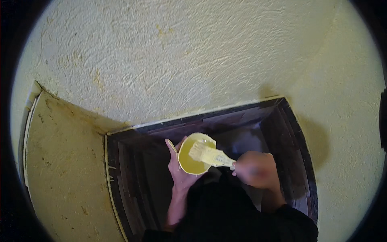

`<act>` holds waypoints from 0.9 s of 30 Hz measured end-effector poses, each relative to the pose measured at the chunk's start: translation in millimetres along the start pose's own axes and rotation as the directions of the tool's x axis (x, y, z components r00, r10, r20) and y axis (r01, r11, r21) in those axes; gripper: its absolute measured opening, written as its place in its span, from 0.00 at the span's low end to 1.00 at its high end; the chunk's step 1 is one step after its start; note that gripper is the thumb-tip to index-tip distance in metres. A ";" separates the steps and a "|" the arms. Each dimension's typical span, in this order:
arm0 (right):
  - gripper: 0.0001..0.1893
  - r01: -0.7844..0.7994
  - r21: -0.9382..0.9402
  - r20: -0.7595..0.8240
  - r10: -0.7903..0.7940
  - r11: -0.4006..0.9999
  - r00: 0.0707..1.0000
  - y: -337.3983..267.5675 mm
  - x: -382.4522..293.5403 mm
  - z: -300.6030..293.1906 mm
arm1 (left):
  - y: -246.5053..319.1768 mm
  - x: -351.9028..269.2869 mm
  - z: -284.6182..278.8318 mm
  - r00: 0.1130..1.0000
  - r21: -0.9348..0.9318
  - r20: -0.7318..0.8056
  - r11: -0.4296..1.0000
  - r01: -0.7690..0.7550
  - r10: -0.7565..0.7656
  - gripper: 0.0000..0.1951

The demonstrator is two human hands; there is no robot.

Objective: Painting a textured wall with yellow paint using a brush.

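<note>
Around a round paint container (197,168) curls my left hand (178,169), its thumb standing up beside the rim. Yellow paint lies in the container, and its rim is coated too. My right hand (257,170), somewhat blurred, grips the handle of a flat paintbrush (213,156). The brush's pale bristles lie over the container's opening; whether they touch the paint I cannot tell. The brush's lower part is smeared with yellow and bears writing.
A textured yellowish wall (169,60) rises in front and continues at the right. Dark tiles (290,133) run along the walls' foot, with a light-coloured edge above them. A stained recessed wall surface (66,169) stands at the left. Dark floor shows below the hands.
</note>
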State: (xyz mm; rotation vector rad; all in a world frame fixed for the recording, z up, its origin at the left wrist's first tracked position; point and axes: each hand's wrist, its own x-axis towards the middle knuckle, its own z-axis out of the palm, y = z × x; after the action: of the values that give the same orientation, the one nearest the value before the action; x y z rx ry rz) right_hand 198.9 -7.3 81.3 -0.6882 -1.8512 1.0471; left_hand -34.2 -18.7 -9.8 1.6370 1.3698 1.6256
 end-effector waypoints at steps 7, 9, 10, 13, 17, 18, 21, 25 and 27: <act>0.12 0.048 -0.079 0.027 -0.046 0.996 0.999 5.3 5.0 3.0 | -6.4 17.7 -8.5 0.990 0.074 -0.023 0.988 -0.135 0.137 0.67; 0.14 0.044 -0.121 0.046 -0.038 0.992 0.998 1.6 5.7 0.1 | -7.3 19.1 -6.9 0.987 0.118 -0.004 0.980 -0.160 0.161 0.67; 0.16 -0.001 -0.179 0.077 0.015 0.984 0.997 -5.1 6.6 -2.3 | -7.8 19.7 -5.3 0.987 0.101 -0.022 0.983 -0.155 0.158 0.65; 0.19 -0.028 -0.283 0.113 0.063 0.959 0.992 -9.9 5.5 -6.4 | -8.7 20.4 1.3 0.988 0.047 -0.061 0.989 -0.142 0.145 0.63; 0.23 -0.083 -0.391 0.174 0.162 0.916 0.971 -19.1 5.8 -7.3 | -9.4 19.3 3.8 0.996 -0.036 -0.059 0.997 -0.071 0.069 0.62; 0.23 -0.072 -0.396 0.171 0.151 0.915 0.974 -23.1 7.9 -6.3 | -9.1 19.8 3.9 0.995 -0.037 -0.062 0.996 -0.084 0.082 0.62; 0.26 -0.127 -0.472 0.199 0.246 0.873 0.949 -28.4 14.5 4.2 | -6.0 21.5 4.8 0.992 0.071 -0.059 0.991 -0.110 0.115 0.67; 0.26 0.043 -0.406 0.052 -0.025 0.913 0.998 -29.0 23.4 25.3 | 0.1 21.4 4.6 0.991 0.011 -0.135 1.000 0.003 -0.002 0.67; 0.27 0.111 -0.405 -0.013 -0.127 0.908 0.992 -30.2 32.7 34.0 | 0.5 20.7 1.0 0.987 0.058 -0.160 0.998 0.019 -0.010 0.68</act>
State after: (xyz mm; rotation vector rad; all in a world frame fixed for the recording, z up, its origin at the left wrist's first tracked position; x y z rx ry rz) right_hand 152.3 -9.7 112.3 -0.8141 -2.0692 0.5686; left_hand -37.0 -0.8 0.2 1.5537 1.5181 1.7552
